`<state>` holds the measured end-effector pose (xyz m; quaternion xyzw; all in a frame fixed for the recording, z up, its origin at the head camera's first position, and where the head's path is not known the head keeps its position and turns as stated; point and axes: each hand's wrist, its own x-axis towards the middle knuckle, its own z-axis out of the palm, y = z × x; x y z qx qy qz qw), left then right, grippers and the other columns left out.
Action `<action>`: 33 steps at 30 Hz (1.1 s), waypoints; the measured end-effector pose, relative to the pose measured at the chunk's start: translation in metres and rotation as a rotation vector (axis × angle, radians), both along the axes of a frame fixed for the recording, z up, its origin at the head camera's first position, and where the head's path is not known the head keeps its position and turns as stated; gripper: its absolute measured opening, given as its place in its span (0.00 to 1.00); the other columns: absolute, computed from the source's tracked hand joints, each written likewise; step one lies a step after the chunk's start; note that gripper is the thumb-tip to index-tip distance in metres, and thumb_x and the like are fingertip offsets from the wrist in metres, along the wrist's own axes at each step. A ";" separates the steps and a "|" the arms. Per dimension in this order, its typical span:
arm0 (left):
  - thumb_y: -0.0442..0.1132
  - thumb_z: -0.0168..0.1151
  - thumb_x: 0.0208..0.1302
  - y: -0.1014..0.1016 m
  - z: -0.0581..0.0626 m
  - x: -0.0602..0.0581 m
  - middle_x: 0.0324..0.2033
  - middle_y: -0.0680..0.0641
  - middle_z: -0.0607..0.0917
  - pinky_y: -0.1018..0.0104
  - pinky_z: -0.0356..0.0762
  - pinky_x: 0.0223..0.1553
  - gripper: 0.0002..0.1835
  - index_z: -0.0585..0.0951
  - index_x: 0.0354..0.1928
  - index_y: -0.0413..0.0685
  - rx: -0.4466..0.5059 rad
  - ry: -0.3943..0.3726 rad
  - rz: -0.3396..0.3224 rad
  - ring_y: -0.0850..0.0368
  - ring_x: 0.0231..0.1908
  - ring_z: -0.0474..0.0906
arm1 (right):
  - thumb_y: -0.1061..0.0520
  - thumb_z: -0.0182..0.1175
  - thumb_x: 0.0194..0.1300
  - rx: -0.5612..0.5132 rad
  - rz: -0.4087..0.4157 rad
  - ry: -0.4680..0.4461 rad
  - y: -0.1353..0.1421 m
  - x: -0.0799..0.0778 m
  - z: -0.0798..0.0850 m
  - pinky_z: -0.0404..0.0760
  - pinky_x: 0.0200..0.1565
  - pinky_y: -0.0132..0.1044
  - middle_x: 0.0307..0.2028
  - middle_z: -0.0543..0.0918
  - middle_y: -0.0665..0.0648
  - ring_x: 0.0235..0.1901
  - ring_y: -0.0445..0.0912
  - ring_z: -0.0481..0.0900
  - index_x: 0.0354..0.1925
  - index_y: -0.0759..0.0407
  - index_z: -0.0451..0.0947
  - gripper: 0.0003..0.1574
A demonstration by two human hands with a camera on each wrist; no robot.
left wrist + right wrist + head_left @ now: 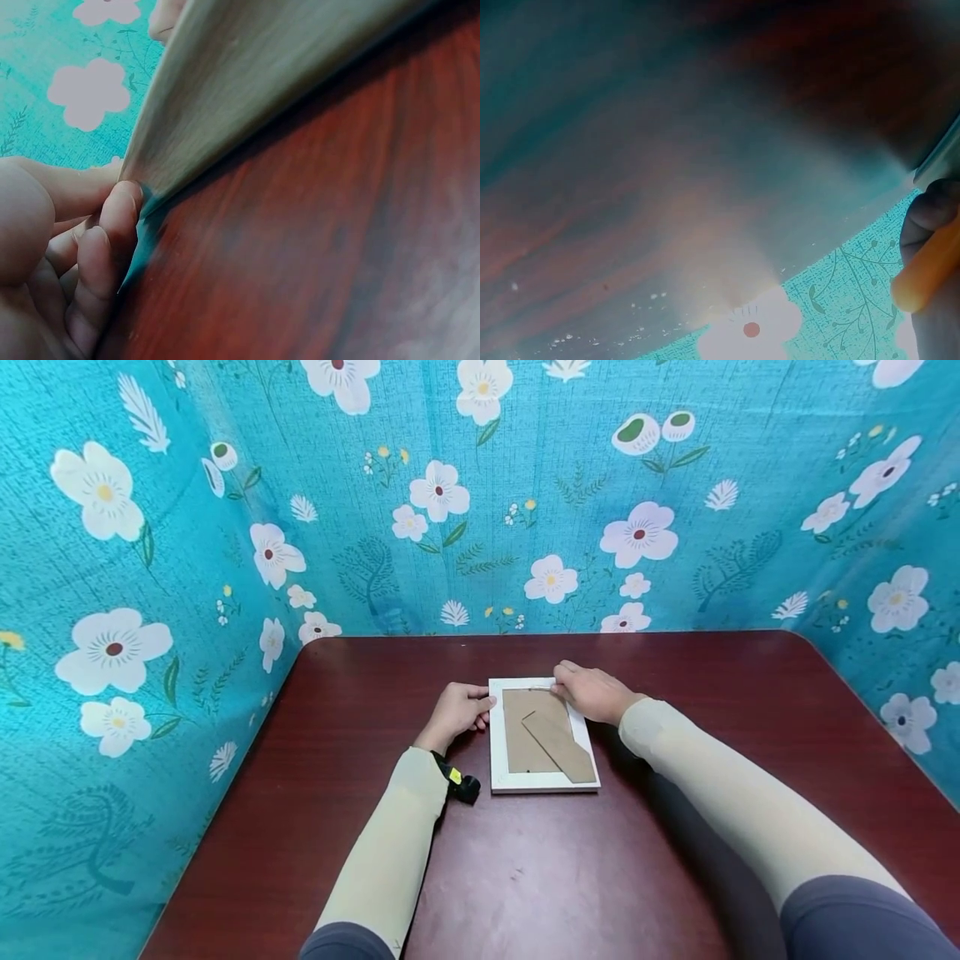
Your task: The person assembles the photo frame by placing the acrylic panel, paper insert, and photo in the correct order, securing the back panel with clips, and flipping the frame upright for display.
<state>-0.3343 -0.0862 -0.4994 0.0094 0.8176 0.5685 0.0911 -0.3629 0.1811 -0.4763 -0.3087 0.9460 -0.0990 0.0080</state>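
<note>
A white picture frame (497, 735) is back side up over the table, its brown backing board (525, 747) and fold-out stand leg (558, 746) facing me. My left hand (456, 710) pinches the frame's left edge near the far corner, thumb on top. In the left wrist view, thumb and fingertips meet at a corner of the frame (247, 90), whose side slopes up off the wood. My right hand (592, 691) grips the far right corner, with its fingertips over the rim. Only part of that hand (934, 225) and a sliver of frame show in the right wrist view.
The dark red table (360, 693) reaches back to a turquoise flowered cloth (510, 527) that hangs behind it and along both sides. A black wrist camera (465, 787) sits on my left wrist, just left of the frame.
</note>
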 end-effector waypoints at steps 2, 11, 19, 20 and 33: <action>0.38 0.63 0.68 -0.001 0.001 0.000 0.21 0.42 0.82 0.67 0.76 0.19 0.16 0.82 0.54 0.39 -0.003 0.000 -0.003 0.57 0.17 0.77 | 0.51 0.50 0.76 -0.003 -0.008 -0.007 -0.001 0.000 0.001 0.65 0.25 0.38 0.32 0.65 0.51 0.19 0.46 0.64 0.34 0.51 0.62 0.12; 0.38 0.62 0.67 -0.001 0.000 -0.001 0.21 0.42 0.82 0.67 0.77 0.19 0.16 0.82 0.54 0.39 0.006 0.009 -0.008 0.56 0.18 0.78 | 0.51 0.50 0.76 -0.040 -0.013 -0.017 0.000 0.001 0.002 0.68 0.30 0.39 0.33 0.67 0.51 0.26 0.46 0.67 0.33 0.51 0.64 0.12; 0.39 0.63 0.67 0.000 0.000 -0.001 0.20 0.42 0.82 0.66 0.76 0.19 0.16 0.82 0.54 0.41 0.000 0.012 -0.009 0.55 0.17 0.77 | 0.50 0.50 0.76 -0.040 -0.048 -0.066 0.002 0.006 0.004 0.69 0.32 0.39 0.34 0.68 0.51 0.30 0.46 0.68 0.36 0.51 0.66 0.10; 0.39 0.63 0.67 0.000 0.000 -0.001 0.20 0.42 0.82 0.66 0.76 0.19 0.16 0.82 0.54 0.41 0.001 0.010 -0.009 0.55 0.17 0.77 | 0.51 0.50 0.76 -0.042 -0.048 -0.063 0.002 0.007 0.005 0.70 0.32 0.39 0.35 0.68 0.52 0.30 0.46 0.68 0.36 0.51 0.67 0.09; 0.38 0.63 0.67 0.001 0.002 0.002 0.19 0.42 0.82 0.67 0.76 0.18 0.18 0.80 0.55 0.39 0.004 0.007 -0.006 0.57 0.15 0.76 | 0.50 0.50 0.76 -0.057 -0.053 -0.025 0.004 0.016 0.012 0.73 0.35 0.40 0.37 0.69 0.53 0.32 0.46 0.70 0.42 0.53 0.68 0.08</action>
